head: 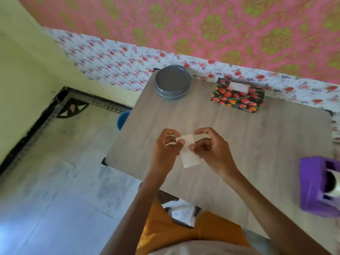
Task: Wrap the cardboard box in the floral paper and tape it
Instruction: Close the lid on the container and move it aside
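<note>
Grey table [257, 144] fills mid-frame. Left hand [165, 146] and right hand [213, 151] pinch the upper end of a white strip [190, 157] at centre, its long axis running down-frame. Wrapped box [237, 100] lies upper right, well apart, nearer the right hand.

Left hand [165, 149] and right hand [212, 150] pinch a white strip [189, 156] above the table [248, 137].

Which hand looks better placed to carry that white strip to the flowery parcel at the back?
Probably the right hand. Both hands pinch the white strip, but the flowery parcel lies far back on the right of the table, ahead of that hand; the left hand would have to cross over.
</note>
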{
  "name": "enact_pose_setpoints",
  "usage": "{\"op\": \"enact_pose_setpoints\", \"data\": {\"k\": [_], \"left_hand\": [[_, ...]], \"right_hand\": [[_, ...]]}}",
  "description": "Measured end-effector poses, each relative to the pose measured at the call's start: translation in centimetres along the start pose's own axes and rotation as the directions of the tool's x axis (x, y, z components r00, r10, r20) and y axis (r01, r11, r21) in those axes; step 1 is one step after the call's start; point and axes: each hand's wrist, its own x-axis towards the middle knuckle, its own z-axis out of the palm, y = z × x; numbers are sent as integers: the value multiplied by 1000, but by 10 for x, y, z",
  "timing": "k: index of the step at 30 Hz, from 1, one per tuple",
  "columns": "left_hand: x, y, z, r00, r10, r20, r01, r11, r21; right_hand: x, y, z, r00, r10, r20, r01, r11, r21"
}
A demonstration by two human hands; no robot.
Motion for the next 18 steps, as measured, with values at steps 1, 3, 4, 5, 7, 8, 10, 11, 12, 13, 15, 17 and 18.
{"op": "enact_pose_setpoints", "data": {"k": [1,3,4,5,7,8,10,11,12,13,15,17,18], "left_hand": [[1,3,-7,1000,12,-2,-12,1000,14],[6,8,-22,999,33,-29,-32,999,34],[9,10,-32,998,38,-54,-36,999,37],[14,11,-44,996,42,-79,-39,999,36],[21,10,-63,994,57,-90,-54,998,37],[26,9,-80,994,72,-77,-69,997,30],[36,4,-114,995,86,-46,-84,995,43],[40,2,-130,996,84,-25,-82,995,61],[43,0,-146,997,81,-2,-81,994,68],[48,0,-171,996,85,25,-86,994,71],[56,-4,-216,993,92,67,-98,991,93],[62,-4,-253,992,95,78,-108,976,190],[66,-5,-280,993,98,71,-112,968,226]], "right_hand": [[4,-8,4,1000,-31,2,31,999,-35],[13,-23,14,994,-108,30,110,990,-86],[17,-30,22,988,-145,56,151,983,-102],[24,-36,32,984,-163,77,171,978,-122],[33,-45,49,982,-162,99,175,976,-133],[39,-51,64,982,-158,107,172,975,-139],[46,-63,94,981,-163,109,178,973,-149],[47,-70,109,982,-156,107,170,976,-138],[48,-76,124,985,-147,93,158,980,-121],[50,-85,146,988,-143,60,148,984,-103],[54,-102,190,990,-135,-30,133,988,-73],[55,-116,226,994,-85,-65,84,996,-13],[58,-127,251,997,-55,-45,55,998,-1]]}}
